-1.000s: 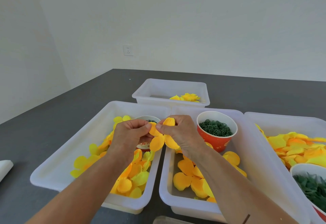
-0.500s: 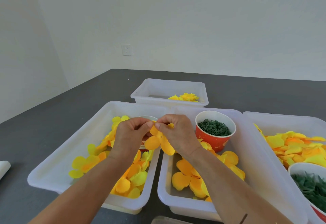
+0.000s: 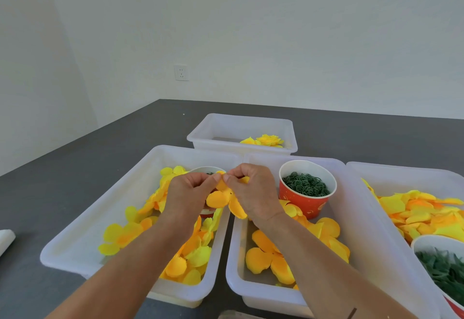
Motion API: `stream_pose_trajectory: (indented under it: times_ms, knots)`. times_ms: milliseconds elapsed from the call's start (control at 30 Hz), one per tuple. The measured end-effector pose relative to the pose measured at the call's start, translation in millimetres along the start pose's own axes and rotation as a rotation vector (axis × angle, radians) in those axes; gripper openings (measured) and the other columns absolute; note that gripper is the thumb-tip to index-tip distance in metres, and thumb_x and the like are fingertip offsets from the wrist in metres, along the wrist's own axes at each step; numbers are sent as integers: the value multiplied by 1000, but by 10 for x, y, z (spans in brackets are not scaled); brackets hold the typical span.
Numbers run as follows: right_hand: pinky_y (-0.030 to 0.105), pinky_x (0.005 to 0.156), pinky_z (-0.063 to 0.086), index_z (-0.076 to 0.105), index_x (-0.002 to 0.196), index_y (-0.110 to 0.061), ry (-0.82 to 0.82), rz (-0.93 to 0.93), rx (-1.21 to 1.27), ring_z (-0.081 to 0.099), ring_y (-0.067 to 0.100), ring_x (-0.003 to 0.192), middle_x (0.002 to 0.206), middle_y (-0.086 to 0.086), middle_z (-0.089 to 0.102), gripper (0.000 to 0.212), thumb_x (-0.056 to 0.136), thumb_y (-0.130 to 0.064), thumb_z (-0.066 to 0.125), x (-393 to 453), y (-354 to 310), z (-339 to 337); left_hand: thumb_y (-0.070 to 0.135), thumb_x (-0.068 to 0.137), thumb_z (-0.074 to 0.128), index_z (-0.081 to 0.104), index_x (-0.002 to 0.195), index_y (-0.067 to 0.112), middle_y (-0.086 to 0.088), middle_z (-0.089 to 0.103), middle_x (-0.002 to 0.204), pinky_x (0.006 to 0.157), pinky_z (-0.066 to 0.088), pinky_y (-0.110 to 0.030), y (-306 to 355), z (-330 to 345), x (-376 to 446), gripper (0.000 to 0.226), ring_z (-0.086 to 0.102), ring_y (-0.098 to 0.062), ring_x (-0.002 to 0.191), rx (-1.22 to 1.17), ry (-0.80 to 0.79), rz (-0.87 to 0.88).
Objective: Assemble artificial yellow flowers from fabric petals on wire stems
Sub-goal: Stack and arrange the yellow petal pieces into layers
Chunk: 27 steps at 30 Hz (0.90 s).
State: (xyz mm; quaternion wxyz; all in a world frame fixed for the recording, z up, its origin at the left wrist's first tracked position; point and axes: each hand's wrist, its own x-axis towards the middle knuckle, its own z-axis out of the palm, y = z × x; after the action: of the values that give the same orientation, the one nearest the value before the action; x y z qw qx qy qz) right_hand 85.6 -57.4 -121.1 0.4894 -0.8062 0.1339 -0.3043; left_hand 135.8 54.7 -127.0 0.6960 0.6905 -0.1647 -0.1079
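Both hands meet above the gap between two white bins and pinch one yellow-orange fabric petal piece (image 3: 223, 199). My left hand (image 3: 187, 194) pinches its upper edge with thumb and forefinger. My right hand (image 3: 253, 190) pinches the same edge from the right, fingers curled. Several lobes of the petal piece hang below the fingers. No wire stem shows in the hands. Loose yellow petals (image 3: 190, 256) lie in the left bin (image 3: 75, 241), and orange petals (image 3: 266, 253) lie in the middle bin (image 3: 237, 276).
A red paper cup of green rings (image 3: 305, 188) stands in the middle bin. Another cup (image 3: 206, 169) sits behind my hands. A far bin (image 3: 241, 130) holds finished yellow flowers (image 3: 266, 140). The right bin (image 3: 401, 175) holds petals and a cup of green leaves (image 3: 444, 268).
Both hands have drawn closer together on the petal piece and shifted slightly left. The petal's upper lobe is now mostly hidden behind my fingers.
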Motion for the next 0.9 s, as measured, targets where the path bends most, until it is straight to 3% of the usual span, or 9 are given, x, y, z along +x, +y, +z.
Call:
stream_pose_trajectory:
  times_ms: [100, 233, 333, 433, 500, 567, 633, 767, 900]
  knots:
    - [19, 68, 45, 72, 81, -8, -39, -20, -2, 54, 5, 69, 71, -4, 62, 8, 84, -13, 66, -6, -24, 31, 15, 91, 58, 69, 76, 3, -20, 64, 70, 64, 49, -39, 7, -28, 18, 22, 56, -31, 65, 64, 54, 37]
    - [22, 58, 48, 70, 71, -13, -188, 262, 371, 56, 10, 61, 67, 2, 64, 13, 82, -8, 67, 1, -46, -66, 9, 88, 57, 67, 74, 1, -10, 58, 58, 47, 46, -23, 54, -98, 48, 18, 48, -18, 53, -180, -129, -110]
    - [23, 61, 47, 70, 72, -11, -163, 221, 338, 56, 11, 65, 70, 3, 64, 11, 82, -8, 68, -8, -21, -103, 8, 87, 58, 66, 75, 0, -11, 58, 61, 46, 46, -23, 58, -83, 46, 16, 49, -19, 54, -212, -165, -126]
    - [18, 67, 41, 70, 77, -3, 4, -93, -71, 55, 12, 72, 76, 6, 67, 7, 82, -8, 68, -32, 3, -55, 8, 87, 63, 69, 71, 4, -6, 60, 57, 52, 45, -28, 7, -41, 11, 17, 52, -18, 54, 276, -29, 248]
    - [16, 67, 40, 69, 77, 2, 72, -245, -115, 56, 15, 73, 78, 11, 68, 6, 80, -3, 68, -48, -7, -35, 8, 84, 66, 69, 70, 5, -5, 61, 56, 52, 44, -30, -9, -18, -15, 14, 52, -19, 52, 531, 70, 532]
    - [21, 70, 42, 70, 78, 2, 59, -252, -94, 57, 16, 74, 78, 10, 68, 6, 80, -3, 67, -36, -7, -51, 5, 84, 66, 69, 70, 2, -6, 60, 54, 49, 41, -30, -19, -9, -12, 14, 48, -17, 49, 652, 120, 677]
    - [21, 70, 44, 72, 79, -2, -17, -125, -15, 56, 12, 72, 75, 4, 67, 7, 82, -6, 67, -17, -5, -93, 4, 86, 62, 68, 69, 3, 0, 56, 51, 47, 39, -23, -11, -16, 0, 17, 45, -9, 46, 545, 68, 557]
    - [26, 63, 48, 70, 73, -9, -212, 228, 434, 57, 14, 65, 68, 5, 64, 11, 82, -5, 67, -1, -40, -160, 5, 83, 58, 68, 63, 7, -4, 50, 48, 41, 36, -20, 78, -96, 23, 23, 42, -10, 41, -87, -218, 72]
    - [25, 58, 49, 69, 74, -10, -252, 336, 654, 60, 14, 64, 71, 6, 67, 8, 82, -7, 67, 1, -79, -146, 10, 74, 58, 71, 59, 10, -2, 54, 48, 38, 37, -16, 125, -121, 28, 20, 43, -9, 39, -298, -276, -31]
